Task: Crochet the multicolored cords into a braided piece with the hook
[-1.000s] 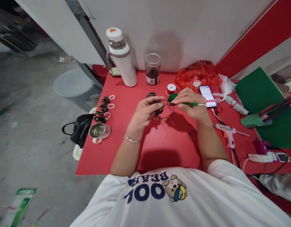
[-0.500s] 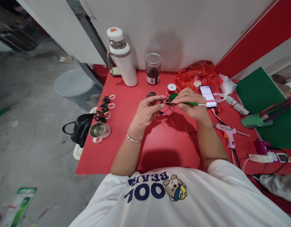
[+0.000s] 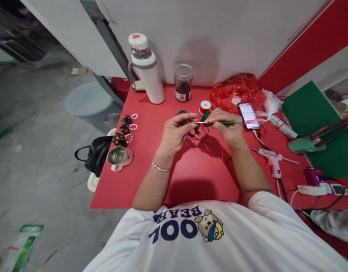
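Observation:
Over the red table (image 3: 140, 177), my left hand (image 3: 175, 132) is closed in a pinch on a small multicoloured cord knot (image 3: 194, 130) with loose orange and dark strands hanging to the table. My right hand (image 3: 227, 126) is closed round a green-handled thin metal tool (image 3: 226, 123) held level, its tip meeting the knot at my left fingertips. A silver bangle sits on my left wrist.
At the left edge lie three finished cord-and-pearl pieces (image 3: 123, 129) and a steel cup (image 3: 119, 156). A white flask (image 3: 145, 70), a jar (image 3: 182, 81), a thread spool (image 3: 205, 105), a red bag (image 3: 237, 90), a phone (image 3: 247, 115) and a glue gun (image 3: 271, 160) stand around.
Both hands have shifted slightly up and away from me, and the cord knot has turned between my left fingers. Everything else on the table is unmoved.

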Motion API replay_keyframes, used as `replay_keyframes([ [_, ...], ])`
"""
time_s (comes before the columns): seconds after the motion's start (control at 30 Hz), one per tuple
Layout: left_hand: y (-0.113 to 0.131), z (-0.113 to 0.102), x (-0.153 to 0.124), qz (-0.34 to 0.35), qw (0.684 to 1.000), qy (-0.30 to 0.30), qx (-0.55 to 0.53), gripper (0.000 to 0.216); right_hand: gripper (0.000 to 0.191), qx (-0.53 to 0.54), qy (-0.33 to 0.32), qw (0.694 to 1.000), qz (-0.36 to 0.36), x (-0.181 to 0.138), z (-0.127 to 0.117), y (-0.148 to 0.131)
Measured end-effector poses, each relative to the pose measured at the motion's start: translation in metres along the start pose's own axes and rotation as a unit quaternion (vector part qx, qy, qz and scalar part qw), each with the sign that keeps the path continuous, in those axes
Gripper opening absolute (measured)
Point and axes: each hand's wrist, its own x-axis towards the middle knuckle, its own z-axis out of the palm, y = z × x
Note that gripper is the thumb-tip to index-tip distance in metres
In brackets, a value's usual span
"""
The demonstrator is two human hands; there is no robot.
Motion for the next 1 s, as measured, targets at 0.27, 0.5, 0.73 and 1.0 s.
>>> replay_keyframes([
  [0.27, -0.001, -0.001, 0.000, 0.007, 0.999, -0.031, -0.023, 0.038, 0.015, 0.010, 0.018, 1.000, 0.001, 0.000, 0.005, -0.003],
  [0.5, 0.003, 0.000, -0.001, -0.007, 0.999, -0.034, -0.033, 0.034, 0.016, -0.016, 0.006, 1.000, -0.006, 0.000, 0.003, -0.004],
  [0.73, 0.011, 0.002, -0.005, -0.037, 0.999, -0.026, -0.018, 0.033, 0.012, -0.058, -0.022, 0.997, -0.047, 0.002, -0.006, -0.005],
  [1.0, 0.011, -0.002, -0.004, -0.057, 0.998, -0.034, -0.004, 0.033, 0.012, -0.056, -0.048, 0.995, -0.062, 0.003, -0.013, -0.008],
])
